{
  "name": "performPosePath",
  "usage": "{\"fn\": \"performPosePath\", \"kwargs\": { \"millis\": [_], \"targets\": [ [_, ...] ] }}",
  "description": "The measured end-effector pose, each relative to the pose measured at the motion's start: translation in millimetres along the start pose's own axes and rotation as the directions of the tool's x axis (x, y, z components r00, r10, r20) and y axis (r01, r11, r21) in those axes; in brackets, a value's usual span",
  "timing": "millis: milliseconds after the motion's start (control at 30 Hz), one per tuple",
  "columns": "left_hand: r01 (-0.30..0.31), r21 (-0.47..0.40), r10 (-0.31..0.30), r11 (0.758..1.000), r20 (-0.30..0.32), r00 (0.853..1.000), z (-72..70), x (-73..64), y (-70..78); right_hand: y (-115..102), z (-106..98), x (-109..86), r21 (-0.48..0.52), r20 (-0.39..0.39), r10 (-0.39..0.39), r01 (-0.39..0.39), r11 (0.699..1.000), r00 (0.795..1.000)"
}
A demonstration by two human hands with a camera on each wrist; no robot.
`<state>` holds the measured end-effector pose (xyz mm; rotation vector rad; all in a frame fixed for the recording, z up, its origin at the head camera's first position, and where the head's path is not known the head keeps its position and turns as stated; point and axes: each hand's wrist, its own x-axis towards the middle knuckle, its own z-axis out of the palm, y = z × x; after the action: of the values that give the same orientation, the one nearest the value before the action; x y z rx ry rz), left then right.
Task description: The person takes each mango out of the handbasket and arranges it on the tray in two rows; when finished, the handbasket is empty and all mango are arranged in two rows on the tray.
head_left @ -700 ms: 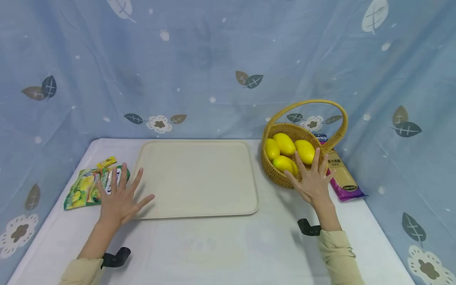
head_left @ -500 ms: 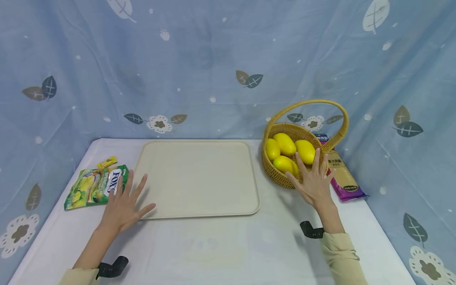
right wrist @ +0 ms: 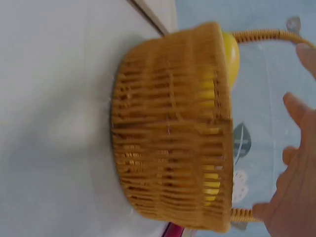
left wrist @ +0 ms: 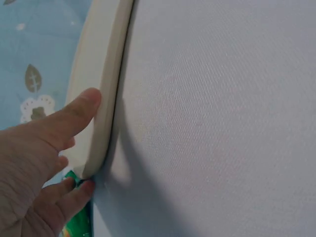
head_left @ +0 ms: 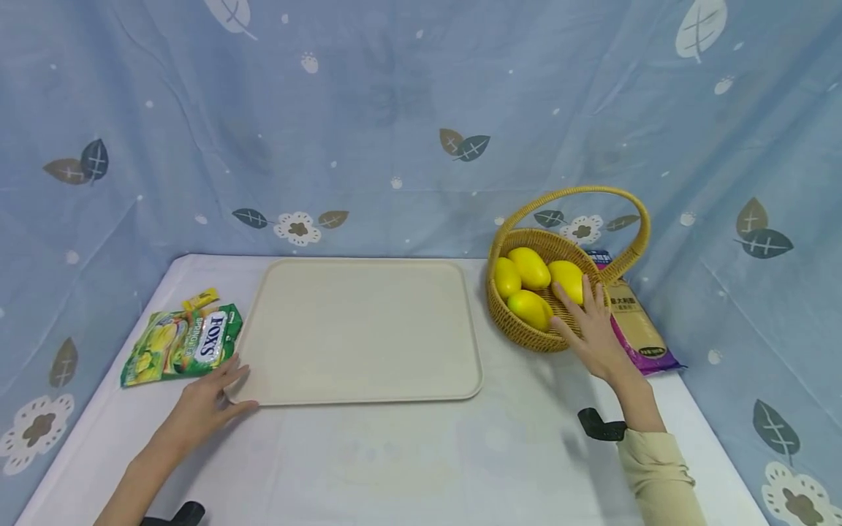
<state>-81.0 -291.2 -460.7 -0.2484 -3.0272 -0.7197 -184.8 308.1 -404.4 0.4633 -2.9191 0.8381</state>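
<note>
In the head view, the tray (head_left: 358,329) lies flat on the white tabletop (head_left: 395,460), its long axis running left to right, with the far long edge close to the blue curtain (head_left: 395,88). The left hand (head_left: 197,413) is at its near left corner, thumb toward the near edge, fingers along the short side. Beyond that hand, the FOX'S candy bag (head_left: 177,345) also stretches left to right, its right end slightly farther back; a small yellow packet (head_left: 200,299) sits behind it. The right hand (head_left: 601,340) has its fingers spread over the near right rim of the upright wicker basket (head_left: 509,325), which holds yellow fruits (head_left: 529,268); its handle arches from left to right. Beside the basket, a purple-and-gold package (head_left: 634,325) slants from back left to near right. The hands are well apart.

In the left wrist view, the thumb overlaps the tray's edge and the fingers are apart from it around the corner; whether they press the underside cannot be told.

In the right wrist view, the basket's opening faces right, and the fingers, separated, hold nothing; contact with the handle is unclear.
</note>
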Motion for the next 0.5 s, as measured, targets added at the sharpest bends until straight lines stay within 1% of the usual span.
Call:
{"fn": "performPosePath", "kwargs": {
  "millis": [100,267,333,400,500],
  "targets": [
    [-0.009,0.000,0.009,1.000,-0.034,0.999,0.9,1.2,-5.1,9,-9,5.9,0.109,0.030,0.013,-0.016,0.994,0.999],
    [-0.034,0.001,0.034,0.999,-0.079,0.996,3.3,3.0,-8.2,20,-24,18.7,0.213,0.013,0.018,-0.020,0.977,1.000],
    [-0.031,0.000,0.031,1.000,-0.075,0.997,2.5,4.4,-8.2,23,-28,26.7,0.247,0.012,0.014,-0.017,0.969,1.000],
    [-0.027,0.006,0.027,1.000,-0.065,0.998,1.7,5.5,-8.7,26,-31,36.2,0.280,0.031,0.018,-0.026,0.960,0.999],
    [-0.022,0.003,0.022,1.000,-0.015,1.000,0.0,8.1,-9.2,30,-36,50.2,0.323,0.076,0.042,-0.064,0.944,0.996]
  ]
}}
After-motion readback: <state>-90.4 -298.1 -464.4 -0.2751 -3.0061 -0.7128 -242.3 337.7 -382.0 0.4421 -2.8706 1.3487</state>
